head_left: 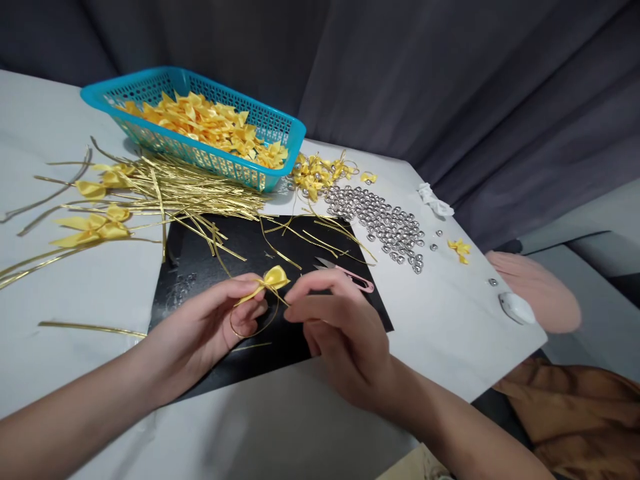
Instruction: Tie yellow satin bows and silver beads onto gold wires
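Observation:
Between thumb and fingers, my left hand (225, 313) pinches a yellow ribbon bow (276, 277) above a black mat (210, 243). A thin gold cord (277, 313) is looped at the bow's middle and hangs below it in a ring. My right hand (340, 320) is closed in a pinch, thumb and forefinger on the free end of that cord. Just behind the right hand, a pair of pink-handled thread snips (357, 279) lies on the mat, partly covered by the fingers.
A turquoise basket (200, 143) of yellow bows stands at the back left. Gold cords (190, 187) lie in front of it. Silver heart-shaped beads (383, 223) are spread to the right, near finished-looking bows (320, 173). A white computer mouse (517, 308) sits at the right edge.

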### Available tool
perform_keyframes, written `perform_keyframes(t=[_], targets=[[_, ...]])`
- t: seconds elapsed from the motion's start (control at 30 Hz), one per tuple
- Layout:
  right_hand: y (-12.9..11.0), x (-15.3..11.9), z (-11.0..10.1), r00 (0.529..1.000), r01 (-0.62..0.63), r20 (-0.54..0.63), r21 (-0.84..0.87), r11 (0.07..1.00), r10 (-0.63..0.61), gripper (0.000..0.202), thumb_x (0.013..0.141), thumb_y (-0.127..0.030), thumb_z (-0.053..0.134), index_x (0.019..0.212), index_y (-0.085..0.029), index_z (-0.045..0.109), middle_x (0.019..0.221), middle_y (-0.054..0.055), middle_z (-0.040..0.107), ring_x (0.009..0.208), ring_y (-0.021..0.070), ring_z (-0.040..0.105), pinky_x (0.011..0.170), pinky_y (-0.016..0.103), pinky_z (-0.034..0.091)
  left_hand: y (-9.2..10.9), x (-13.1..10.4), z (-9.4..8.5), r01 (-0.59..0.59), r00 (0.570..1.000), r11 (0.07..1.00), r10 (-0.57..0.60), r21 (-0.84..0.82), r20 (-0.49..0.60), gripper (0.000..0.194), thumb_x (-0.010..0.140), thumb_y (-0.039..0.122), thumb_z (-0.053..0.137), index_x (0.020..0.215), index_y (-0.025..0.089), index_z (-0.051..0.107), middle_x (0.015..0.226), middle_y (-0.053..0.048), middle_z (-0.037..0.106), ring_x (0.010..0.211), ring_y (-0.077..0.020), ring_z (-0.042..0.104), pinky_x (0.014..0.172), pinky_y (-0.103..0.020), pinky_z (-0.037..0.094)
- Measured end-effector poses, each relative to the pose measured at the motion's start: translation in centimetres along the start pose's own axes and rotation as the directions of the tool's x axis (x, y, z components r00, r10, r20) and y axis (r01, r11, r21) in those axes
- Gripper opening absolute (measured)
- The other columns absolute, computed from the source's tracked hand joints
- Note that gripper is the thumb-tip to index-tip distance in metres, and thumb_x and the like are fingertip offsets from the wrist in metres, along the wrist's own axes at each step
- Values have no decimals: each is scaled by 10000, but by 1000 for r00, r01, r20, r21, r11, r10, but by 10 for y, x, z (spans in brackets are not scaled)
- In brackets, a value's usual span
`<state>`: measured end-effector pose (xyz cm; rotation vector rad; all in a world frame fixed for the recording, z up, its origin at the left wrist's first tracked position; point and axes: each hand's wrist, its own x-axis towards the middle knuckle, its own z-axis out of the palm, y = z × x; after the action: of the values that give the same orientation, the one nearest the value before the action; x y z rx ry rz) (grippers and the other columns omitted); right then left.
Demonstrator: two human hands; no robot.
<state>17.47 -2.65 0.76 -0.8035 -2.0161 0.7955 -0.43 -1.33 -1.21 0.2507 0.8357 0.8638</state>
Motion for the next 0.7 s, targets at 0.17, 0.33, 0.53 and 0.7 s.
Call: perform_keyframes(t=[0.17, 0.33, 0.53, 0.7], targets=[[0, -1, 0, 998, 12, 64, -73, 997, -8, 168, 982, -172, 361, 1014, -225, 518, 1029, 62, 557, 553, 57, 441, 534, 219, 421, -1, 1, -3, -14, 999, 998, 11, 65, 43, 248, 674, 173, 752, 494, 168, 581, 517, 35, 461, 507, -73, 416, 498, -148, 512], [0, 2, 5, 989, -118, 83, -20, 993, 119, 168, 972, -178, 381, 907, -210, 533, 848, 33, 552, 702, 107, 520, 622, 236, 439, 0, 2, -2, -29, 998, 999, 27, 36, 64, 189, 675, 142, 752, 533, 156, 628, 536, 35, 498, 500, -64, 420, 487, -132, 509], [-1, 6, 12, 852, -523, 244, 414, 745, 463, 184, 953, -291, 473, 848, -176, 571, 704, -22, 544, 448, 26, 408, 406, 163, 347, -1, -2, -1, -64, 996, 988, 55, 139, 69, 239, 642, 212, 795, 485, 176, 618, 541, 25, 528, 547, -98, 488, 531, -166, 542], [0, 8, 13, 781, -594, 235, 565, 573, 578, 123, 864, -274, 606, 922, -166, 619, 672, -29, 584, 404, 17, 404, 358, 133, 353, -2, 0, -3, -64, 998, 993, 65, 103, -5, 243, 590, 226, 833, 492, 177, 616, 524, 36, 496, 527, -87, 446, 530, -164, 536]])
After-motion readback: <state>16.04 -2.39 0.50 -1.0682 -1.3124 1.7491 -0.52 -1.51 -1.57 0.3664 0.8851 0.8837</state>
